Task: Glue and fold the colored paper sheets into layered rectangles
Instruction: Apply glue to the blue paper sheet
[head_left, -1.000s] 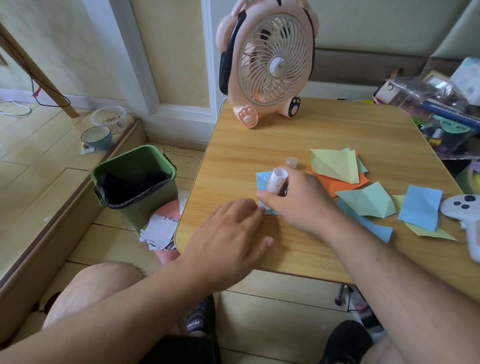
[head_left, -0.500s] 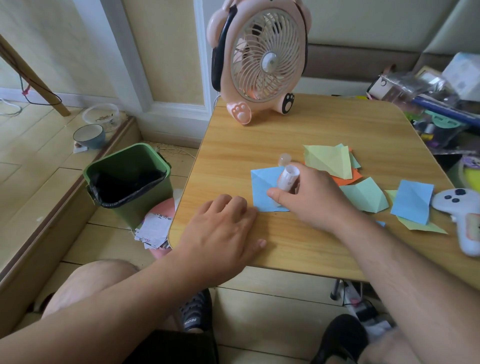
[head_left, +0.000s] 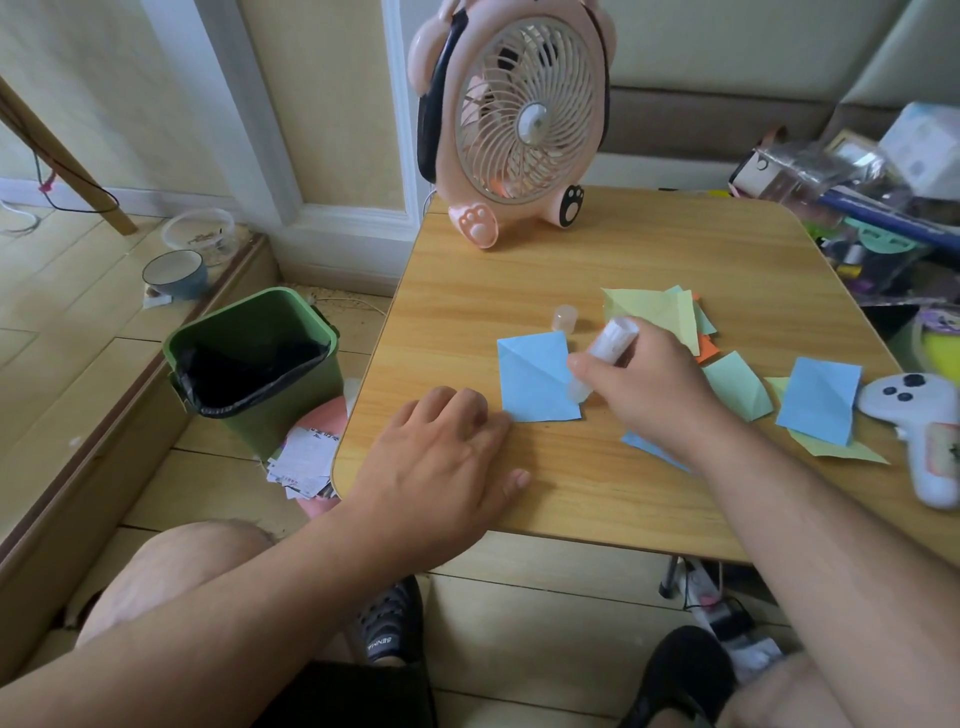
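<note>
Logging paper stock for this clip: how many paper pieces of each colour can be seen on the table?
Blue: 3, the sheet under the glue stick, one by the controller, one partly hidden under the right forearm
Green or yellow-green: at least 4; they overlap, so this is approximate
Orange: 1
Total: about 8

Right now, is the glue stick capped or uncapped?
Uncapped: its clear cap stands apart on the table, while the right hand grips the glue stick.

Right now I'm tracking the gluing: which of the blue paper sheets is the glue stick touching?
The blue sheet left of the right hand, whose glue stick tip meets its right edge. The other blue sheet lies untouched beside the white controller.
</note>
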